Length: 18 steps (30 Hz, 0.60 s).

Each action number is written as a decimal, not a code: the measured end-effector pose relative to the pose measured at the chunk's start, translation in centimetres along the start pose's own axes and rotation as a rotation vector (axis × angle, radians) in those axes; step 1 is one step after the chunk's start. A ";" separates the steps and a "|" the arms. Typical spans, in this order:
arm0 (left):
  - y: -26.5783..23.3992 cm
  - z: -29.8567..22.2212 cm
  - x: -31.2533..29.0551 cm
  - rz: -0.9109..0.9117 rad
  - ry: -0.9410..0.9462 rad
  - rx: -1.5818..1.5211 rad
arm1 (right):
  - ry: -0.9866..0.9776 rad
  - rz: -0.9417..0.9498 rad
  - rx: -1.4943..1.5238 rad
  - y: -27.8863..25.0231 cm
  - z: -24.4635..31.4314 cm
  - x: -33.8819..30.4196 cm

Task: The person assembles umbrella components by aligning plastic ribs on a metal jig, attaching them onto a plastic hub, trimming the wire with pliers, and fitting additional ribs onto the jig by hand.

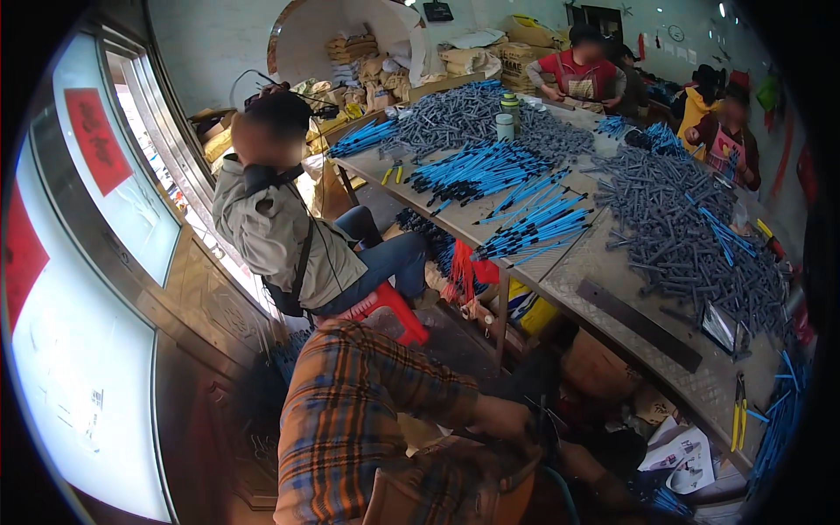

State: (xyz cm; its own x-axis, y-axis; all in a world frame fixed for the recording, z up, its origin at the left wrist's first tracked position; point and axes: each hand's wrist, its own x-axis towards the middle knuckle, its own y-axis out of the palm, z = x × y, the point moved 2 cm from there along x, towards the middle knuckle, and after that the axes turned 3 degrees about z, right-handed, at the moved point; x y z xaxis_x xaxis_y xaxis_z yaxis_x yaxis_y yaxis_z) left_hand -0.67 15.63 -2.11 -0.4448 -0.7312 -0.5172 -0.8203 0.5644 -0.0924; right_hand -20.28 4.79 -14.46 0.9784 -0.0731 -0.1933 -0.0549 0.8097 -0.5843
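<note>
My left arm, in an orange and blue plaid sleeve, reaches down beside the table's near edge. My left hand is low in shadow, near a thin dark object whose kind I cannot make out. My right hand is lower and a little to the right, dim and partly hidden. The fingers of both hands are too dark to read. Above them on the table lie piles of blue sticks with black ends and a large heap of grey plastic pieces.
A person in a grey jacket sits on a red stool at my left. Other people work across the table. Yellow-handled pliers and a dark flat bar lie near the edge. Two bottles stand farther back.
</note>
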 end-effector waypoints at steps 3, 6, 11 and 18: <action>-0.4 -1.5 -1.4 -0.052 0.001 -0.068 | 0.010 0.065 0.139 -1.2 2.2 0.1; -0.7 -3.4 -2.3 -0.129 0.016 -0.135 | 0.013 0.107 0.205 0.0 -0.7 -0.1; -0.8 -3.3 0.8 -0.396 0.672 0.470 | -0.038 0.079 0.067 -0.2 -0.2 -0.1; 0.8 -3.7 5.1 -0.125 1.026 0.076 | -0.010 -0.022 0.320 4.8 -7.4 -0.3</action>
State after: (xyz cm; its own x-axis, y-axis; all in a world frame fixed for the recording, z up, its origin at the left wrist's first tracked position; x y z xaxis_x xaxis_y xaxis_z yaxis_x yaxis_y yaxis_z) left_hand -4.95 10.97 -1.71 -0.4801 -0.7408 0.4699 -0.8725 0.4589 -0.1679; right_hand -22.26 4.38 -23.02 0.9806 -0.0883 -0.1748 0.0302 0.9501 -0.3106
